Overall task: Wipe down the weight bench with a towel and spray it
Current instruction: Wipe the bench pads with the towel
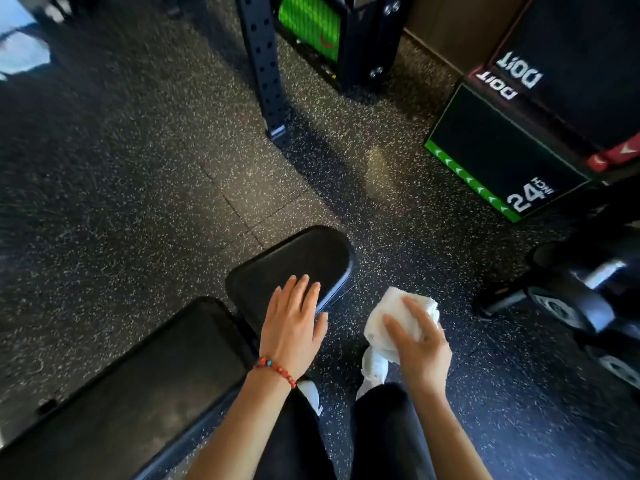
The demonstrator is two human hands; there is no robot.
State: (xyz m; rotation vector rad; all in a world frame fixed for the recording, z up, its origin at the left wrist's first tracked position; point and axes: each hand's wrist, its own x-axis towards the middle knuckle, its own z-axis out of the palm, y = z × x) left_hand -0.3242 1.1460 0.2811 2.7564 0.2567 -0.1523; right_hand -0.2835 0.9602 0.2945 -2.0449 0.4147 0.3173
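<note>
Black padded weight bench (138,386), left hand (292,323) spread flat over seat, right hand (420,344) gripping crumpled white towel (388,313)

The room around me is dim, with daylight flaring white at the top left corner and a warm pool falling on the speckled rubber floor (242,188) ahead. My left hand (294,327) and right hand (420,344) are evenly lit and fairly sharp, while the white towel (388,317) is almost blown out. Toward the edges the wide lens bends straight lines, and the floor smears into streaky blur.
</note>
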